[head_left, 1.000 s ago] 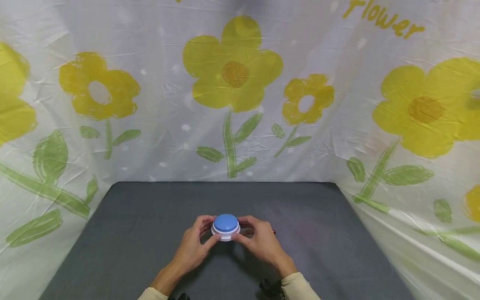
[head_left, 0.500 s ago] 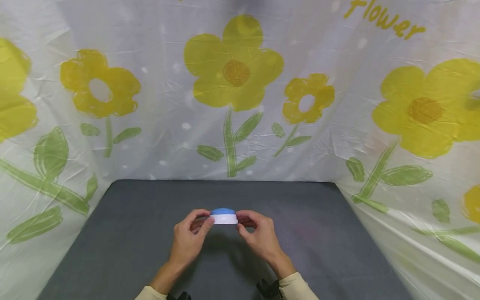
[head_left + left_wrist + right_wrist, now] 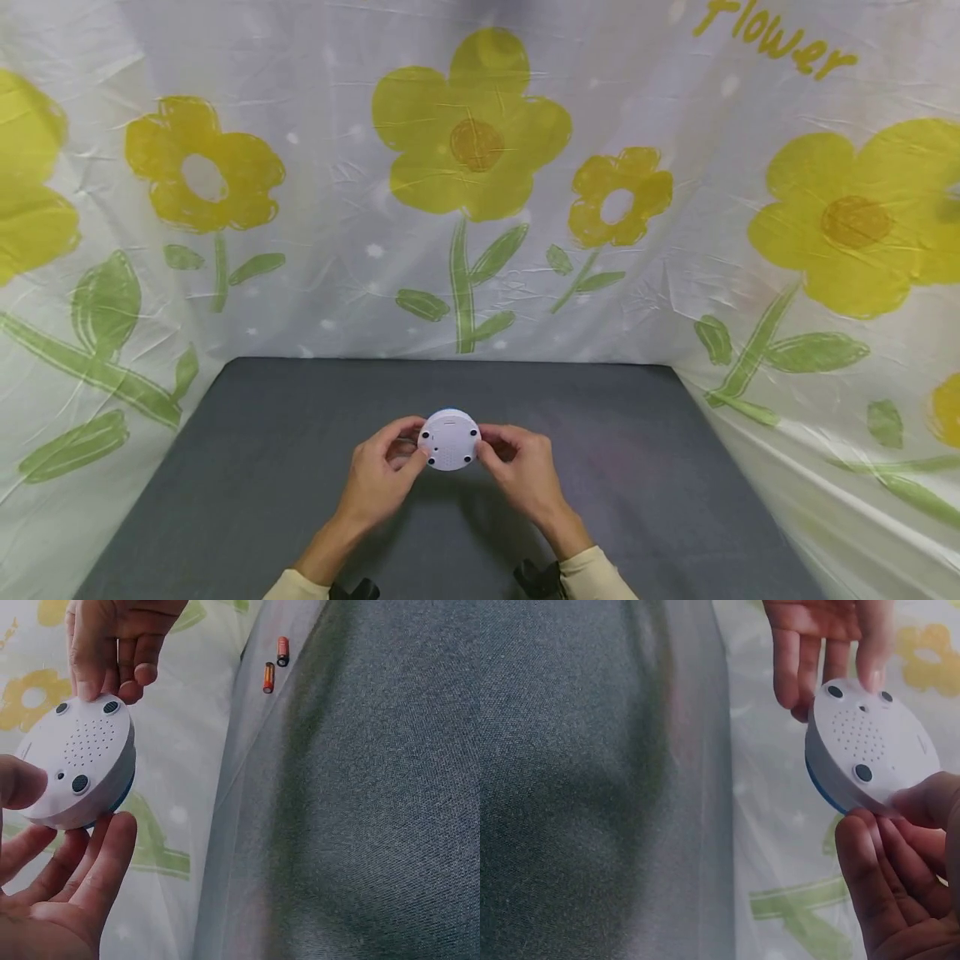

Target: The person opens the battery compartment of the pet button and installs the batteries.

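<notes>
A round white push button with a blue dome is held above the dark table in the head view, its flat underside turned toward me. That underside carries dark round feet, a cluster of small speaker holes and a small screw hole. My left hand pinches the left edge, thumb on the white base and fingers behind. On the opposite edge, my right hand pinches it the same way. Only a sliver of the blue dome shows in the right wrist view; the rest is hidden behind the base.
Two small orange-and-black batteries lie on the table in the left wrist view. The dark grey cloth-covered table is bordered by a white curtain printed with yellow flowers at the back and sides.
The push button has been tilted up, from blue dome on top, through a side view, to its underside facing me. Both hands keep hold of its edges and have moved slightly.
</notes>
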Demonstrator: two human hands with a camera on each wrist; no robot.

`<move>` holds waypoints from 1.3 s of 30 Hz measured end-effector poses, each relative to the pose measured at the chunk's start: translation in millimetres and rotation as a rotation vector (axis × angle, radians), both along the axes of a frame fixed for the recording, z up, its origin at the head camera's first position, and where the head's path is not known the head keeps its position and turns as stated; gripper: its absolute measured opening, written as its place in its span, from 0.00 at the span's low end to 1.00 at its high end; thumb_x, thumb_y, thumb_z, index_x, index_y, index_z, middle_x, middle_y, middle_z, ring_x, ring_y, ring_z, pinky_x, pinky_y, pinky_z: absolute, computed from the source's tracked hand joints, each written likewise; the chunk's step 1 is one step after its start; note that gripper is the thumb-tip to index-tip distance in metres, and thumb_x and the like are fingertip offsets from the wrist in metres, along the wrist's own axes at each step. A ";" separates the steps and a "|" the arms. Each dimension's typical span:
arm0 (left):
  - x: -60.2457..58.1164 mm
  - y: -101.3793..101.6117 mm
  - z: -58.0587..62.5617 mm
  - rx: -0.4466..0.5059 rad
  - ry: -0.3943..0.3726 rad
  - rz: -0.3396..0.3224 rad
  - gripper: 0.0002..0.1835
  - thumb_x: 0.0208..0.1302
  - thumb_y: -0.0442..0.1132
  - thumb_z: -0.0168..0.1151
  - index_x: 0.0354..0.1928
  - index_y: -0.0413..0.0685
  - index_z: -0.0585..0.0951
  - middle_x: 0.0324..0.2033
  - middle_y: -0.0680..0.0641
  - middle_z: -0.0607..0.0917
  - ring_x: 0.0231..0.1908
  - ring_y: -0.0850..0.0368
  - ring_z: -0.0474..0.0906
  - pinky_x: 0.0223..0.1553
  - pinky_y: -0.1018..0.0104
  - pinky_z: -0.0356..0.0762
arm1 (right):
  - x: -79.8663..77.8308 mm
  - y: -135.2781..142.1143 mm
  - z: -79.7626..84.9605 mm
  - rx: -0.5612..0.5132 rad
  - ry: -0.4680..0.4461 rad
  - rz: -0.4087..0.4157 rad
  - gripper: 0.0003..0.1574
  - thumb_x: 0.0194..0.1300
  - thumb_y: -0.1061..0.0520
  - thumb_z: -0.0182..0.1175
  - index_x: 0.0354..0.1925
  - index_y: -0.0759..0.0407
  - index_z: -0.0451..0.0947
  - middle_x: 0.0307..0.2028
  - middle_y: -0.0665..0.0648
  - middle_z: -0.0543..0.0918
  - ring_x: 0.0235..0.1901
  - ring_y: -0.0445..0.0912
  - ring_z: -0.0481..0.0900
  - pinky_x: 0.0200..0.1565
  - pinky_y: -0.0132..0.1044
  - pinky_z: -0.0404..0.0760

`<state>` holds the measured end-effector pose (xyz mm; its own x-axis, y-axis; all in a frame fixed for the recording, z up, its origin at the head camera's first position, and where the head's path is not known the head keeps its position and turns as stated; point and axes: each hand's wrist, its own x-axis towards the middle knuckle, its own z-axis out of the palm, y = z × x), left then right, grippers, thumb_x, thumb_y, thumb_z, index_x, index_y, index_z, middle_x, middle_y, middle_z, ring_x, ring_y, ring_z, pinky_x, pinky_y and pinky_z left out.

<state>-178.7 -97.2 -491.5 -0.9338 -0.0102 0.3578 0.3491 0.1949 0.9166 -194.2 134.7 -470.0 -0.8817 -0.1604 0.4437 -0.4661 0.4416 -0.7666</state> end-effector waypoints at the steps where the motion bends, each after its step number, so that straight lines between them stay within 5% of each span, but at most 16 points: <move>1: -0.2 0.0 0.2 -0.005 -0.022 0.004 0.17 0.69 0.27 0.72 0.58 0.42 0.86 0.48 0.42 0.91 0.43 0.56 0.91 0.46 0.73 0.92 | 0.1 -0.5 0.0 0.000 -0.008 -0.001 0.11 0.66 0.65 0.75 0.47 0.57 0.93 0.38 0.50 0.94 0.32 0.37 0.89 0.37 0.32 0.93; 12: -4.2 0.7 -7.3 0.027 -0.250 -0.015 0.15 0.67 0.28 0.73 0.55 0.38 0.86 0.38 0.42 0.88 0.25 0.54 0.90 0.30 0.64 0.91 | -1.0 -1.3 -9.4 0.074 -0.119 -0.003 0.07 0.68 0.63 0.72 0.44 0.56 0.93 0.31 0.47 0.93 0.27 0.34 0.85 0.33 0.29 0.89; 24: -4.8 6.0 -33.0 0.121 -0.440 -0.037 0.18 0.66 0.28 0.72 0.56 0.26 0.84 0.37 0.38 0.92 0.26 0.48 0.91 0.32 0.57 0.95 | 2.1 2.1 -27.2 0.135 -0.272 0.033 0.09 0.70 0.63 0.67 0.46 0.62 0.92 0.25 0.50 0.90 0.20 0.33 0.83 0.25 0.28 0.82; 26: -3.7 6.1 -35.1 0.132 -0.467 -0.054 0.20 0.66 0.29 0.72 0.57 0.25 0.83 0.37 0.38 0.92 0.27 0.48 0.91 0.32 0.57 0.95 | 2.4 2.9 -29.5 0.147 -0.280 0.030 0.09 0.70 0.63 0.68 0.45 0.62 0.92 0.24 0.48 0.89 0.20 0.33 0.83 0.38 0.32 0.86; 28: -3.2 6.3 -36.8 0.134 -0.485 -0.066 0.20 0.66 0.29 0.72 0.57 0.24 0.82 0.36 0.39 0.92 0.27 0.49 0.91 0.32 0.57 0.95 | 2.6 3.7 -31.6 0.159 -0.289 0.033 0.09 0.70 0.63 0.68 0.45 0.61 0.92 0.23 0.48 0.89 0.20 0.33 0.84 0.62 0.45 0.80; 31: -3.6 6.7 -38.2 0.134 -0.509 -0.078 0.20 0.67 0.30 0.72 0.57 0.24 0.82 0.35 0.41 0.92 0.27 0.50 0.91 0.32 0.57 0.95 | 2.2 4.6 -34.0 0.175 -0.299 0.030 0.09 0.70 0.62 0.67 0.45 0.61 0.92 0.23 0.47 0.90 0.20 0.33 0.85 0.65 0.57 0.80; 33: -4.3 7.0 -38.9 0.131 -0.520 -0.084 0.20 0.67 0.30 0.71 0.57 0.24 0.82 0.34 0.41 0.92 0.27 0.51 0.90 0.32 0.57 0.95 | 1.6 5.0 -35.3 0.182 -0.307 0.030 0.08 0.70 0.62 0.67 0.44 0.61 0.92 0.23 0.48 0.90 0.20 0.34 0.85 0.60 0.49 0.84; 35: -4.8 7.1 -40.2 0.129 -0.531 -0.088 0.20 0.67 0.30 0.71 0.56 0.24 0.82 0.34 0.41 0.91 0.27 0.52 0.90 0.32 0.58 0.95 | 0.9 5.2 -36.1 0.179 -0.323 0.031 0.08 0.70 0.63 0.67 0.44 0.62 0.92 0.24 0.49 0.90 0.19 0.35 0.85 0.37 0.39 0.90; 39: -5.0 6.9 -42.5 0.144 -0.551 -0.083 0.20 0.67 0.31 0.71 0.56 0.24 0.81 0.33 0.42 0.91 0.27 0.53 0.90 0.32 0.60 0.95 | -0.9 4.7 -37.3 0.137 -0.374 0.040 0.09 0.70 0.63 0.67 0.45 0.63 0.92 0.24 0.51 0.90 0.19 0.37 0.85 0.28 0.29 0.85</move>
<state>-183.7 -90.3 -534.0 -0.9816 0.0585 -0.1816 -0.1790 0.0475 0.9827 -195.1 139.4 -507.3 -0.9701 -0.2337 0.0656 -0.1853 0.5385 -0.8220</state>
